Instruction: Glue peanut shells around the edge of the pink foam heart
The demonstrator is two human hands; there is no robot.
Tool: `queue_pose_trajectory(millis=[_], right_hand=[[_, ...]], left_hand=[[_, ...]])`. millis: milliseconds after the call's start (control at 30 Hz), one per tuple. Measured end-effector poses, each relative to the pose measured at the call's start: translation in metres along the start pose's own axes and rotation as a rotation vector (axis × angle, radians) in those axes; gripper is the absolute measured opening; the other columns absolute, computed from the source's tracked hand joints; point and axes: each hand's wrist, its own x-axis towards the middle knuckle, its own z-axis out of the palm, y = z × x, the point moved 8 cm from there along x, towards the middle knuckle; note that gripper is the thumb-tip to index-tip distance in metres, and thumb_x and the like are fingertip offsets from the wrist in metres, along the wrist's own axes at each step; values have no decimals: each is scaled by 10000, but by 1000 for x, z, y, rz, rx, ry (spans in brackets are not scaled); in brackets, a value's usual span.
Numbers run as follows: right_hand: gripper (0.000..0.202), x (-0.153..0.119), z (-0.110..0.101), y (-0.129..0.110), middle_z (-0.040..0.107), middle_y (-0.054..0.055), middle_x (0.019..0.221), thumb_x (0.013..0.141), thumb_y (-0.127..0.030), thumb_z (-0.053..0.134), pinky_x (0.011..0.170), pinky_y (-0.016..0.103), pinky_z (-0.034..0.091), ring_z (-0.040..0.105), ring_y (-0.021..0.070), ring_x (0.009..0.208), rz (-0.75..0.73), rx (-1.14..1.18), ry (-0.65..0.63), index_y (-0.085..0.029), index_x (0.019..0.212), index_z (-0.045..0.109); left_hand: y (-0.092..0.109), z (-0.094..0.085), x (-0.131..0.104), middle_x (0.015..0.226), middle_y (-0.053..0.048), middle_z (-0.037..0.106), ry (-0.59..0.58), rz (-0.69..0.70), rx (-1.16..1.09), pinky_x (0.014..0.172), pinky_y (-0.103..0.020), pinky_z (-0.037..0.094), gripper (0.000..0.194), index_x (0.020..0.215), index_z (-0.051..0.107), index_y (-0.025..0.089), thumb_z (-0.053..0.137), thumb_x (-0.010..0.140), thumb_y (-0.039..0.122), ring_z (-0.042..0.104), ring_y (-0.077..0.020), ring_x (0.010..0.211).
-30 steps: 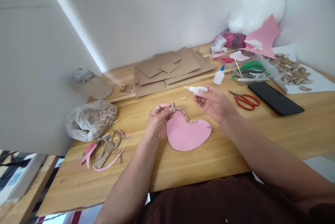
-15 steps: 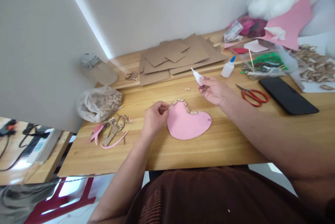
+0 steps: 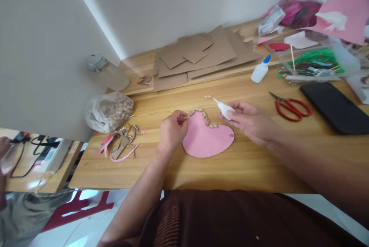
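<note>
A pink heart-shaped sheet (image 3: 206,141) lies on the wooden table, with a row of peanuts (image 3: 205,117) along its top edge and notch. At its upper left edge, my left hand (image 3: 173,128) is closed, thumb and fingertips pinching a peanut at the row's end; the fingers partly hide it. My right hand (image 3: 246,119) is wrapped round a small white glue bottle (image 3: 226,110), just above the heart's right lobe. The bottle is tilted, its nozzle pointing up and left towards a loose peanut (image 3: 207,97) on the table.
A blue-capped bottle (image 3: 260,70), red-handled scissors (image 3: 291,108) and a black phone (image 3: 334,107) lie to the right, near a clear box (image 3: 314,64). Cardboard sheets (image 3: 198,54) are at the back. On the left are a bag of peanuts (image 3: 109,110) and scraps (image 3: 122,145). A co-worker's hand (image 3: 4,147) shows far left.
My right hand has lowered the glue bottle towards the heart, and its nozzle now tips further left. My left hand stays at the heart's edge. The view has shifted slightly; a co-worker's hand has appeared.
</note>
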Motion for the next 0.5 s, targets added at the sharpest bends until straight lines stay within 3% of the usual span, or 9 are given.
queue_pose_trajectory(millis=[167, 367, 500], right_hand=[[419, -24, 0, 10, 731, -7, 860, 625, -425, 939, 800, 336, 560, 697, 171, 797, -14, -17, -12, -244, 879, 659], [256, -36, 16, 20, 745, 2, 881, 769, -377, 862, 762, 301, 539, 688, 167, 836, -39, -56, -131, -256, 887, 670], [260, -34, 14, 22, 741, 1, 876, 756, -378, 875, 769, 310, 537, 686, 174, 838, -53, -32, -139, -260, 883, 681]], left_hand=[[-3, 2, 3, 817, -18, 751, 0, -5, 7, 704, -274, 540, 170, 937, 704, 230, 663, 777, 187, 711, -178, 763], [-2, 1, 7, 861, -24, 765, 11, 28, 32, 716, -277, 543, 191, 952, 706, 237, 655, 782, 166, 714, -182, 785], [1, 5, 8, 872, -33, 766, 1, 48, 61, 742, -294, 547, 200, 970, 706, 232, 652, 795, 152, 711, -186, 795]])
